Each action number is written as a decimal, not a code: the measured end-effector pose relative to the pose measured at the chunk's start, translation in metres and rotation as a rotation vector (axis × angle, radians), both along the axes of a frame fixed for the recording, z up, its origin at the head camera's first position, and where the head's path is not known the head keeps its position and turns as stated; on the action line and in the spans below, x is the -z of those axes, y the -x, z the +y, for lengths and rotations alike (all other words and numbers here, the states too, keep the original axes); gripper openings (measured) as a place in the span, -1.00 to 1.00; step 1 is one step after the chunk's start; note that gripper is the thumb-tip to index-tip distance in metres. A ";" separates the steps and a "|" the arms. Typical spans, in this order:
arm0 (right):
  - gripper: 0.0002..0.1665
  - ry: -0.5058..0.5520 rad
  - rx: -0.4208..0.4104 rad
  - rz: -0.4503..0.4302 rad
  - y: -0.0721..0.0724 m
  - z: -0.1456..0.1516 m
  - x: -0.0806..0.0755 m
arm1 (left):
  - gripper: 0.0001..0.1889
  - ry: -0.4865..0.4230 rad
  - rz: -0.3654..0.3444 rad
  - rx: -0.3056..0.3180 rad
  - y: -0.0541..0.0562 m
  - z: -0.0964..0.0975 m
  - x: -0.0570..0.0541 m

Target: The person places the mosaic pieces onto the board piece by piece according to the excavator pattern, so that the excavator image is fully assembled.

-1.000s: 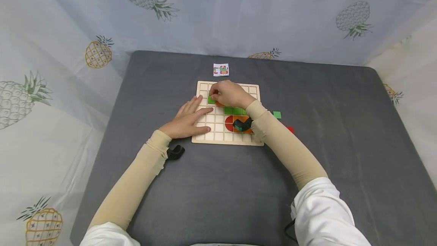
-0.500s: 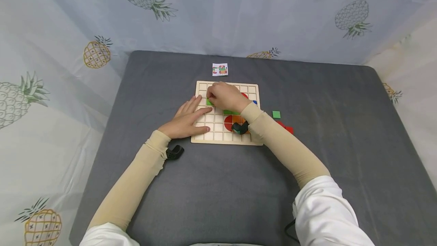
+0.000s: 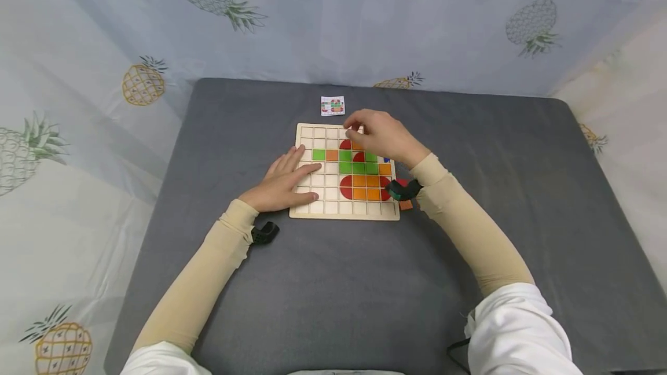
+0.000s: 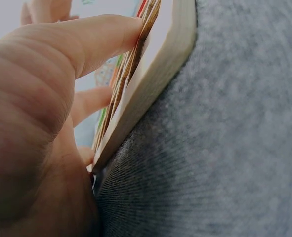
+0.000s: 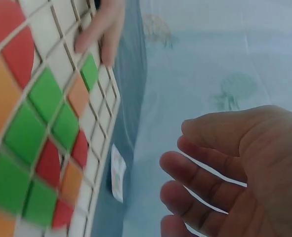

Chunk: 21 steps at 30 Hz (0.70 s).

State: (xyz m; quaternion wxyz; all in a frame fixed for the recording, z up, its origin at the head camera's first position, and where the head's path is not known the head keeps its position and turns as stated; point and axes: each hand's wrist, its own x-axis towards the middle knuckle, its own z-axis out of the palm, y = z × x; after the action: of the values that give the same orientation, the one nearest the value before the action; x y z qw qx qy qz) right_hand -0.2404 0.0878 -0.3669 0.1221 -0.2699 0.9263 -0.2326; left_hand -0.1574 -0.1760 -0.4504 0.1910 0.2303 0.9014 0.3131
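A wooden grid board lies on the table, with green, orange and red tiles set in its squares. My left hand rests flat at the board's left side, fingers spread over its edge; in the left wrist view the thumb touches the rim. Above the far right part of the board is my right hand, its fingers loosely bent. The right wrist view shows nothing between those fingers. A green square tile and an orange one sit side by side near the left hand's fingertips.
A small printed card with a coloured pattern lies beyond the board. Loose tiles, among them an orange one, lie at the board's right edge, partly hidden by the right wrist. A pineapple-print curtain hangs behind the grey table.
My right hand has let go of the green tile, leaving it in its square, and moved right and away from me. My left hand stays in place on the board.
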 end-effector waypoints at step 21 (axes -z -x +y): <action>-0.64 -0.078 0.102 -0.086 -0.044 0.122 0.020 | -0.23 0.027 0.022 0.002 0.001 0.002 0.005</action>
State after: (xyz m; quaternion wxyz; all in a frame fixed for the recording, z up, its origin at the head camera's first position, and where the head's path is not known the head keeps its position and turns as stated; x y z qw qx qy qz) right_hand -0.1966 0.2097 -0.3873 0.1604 -0.2071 0.9411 -0.2138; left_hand -0.1587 -0.1742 -0.4556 0.1843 0.2320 0.9074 0.2980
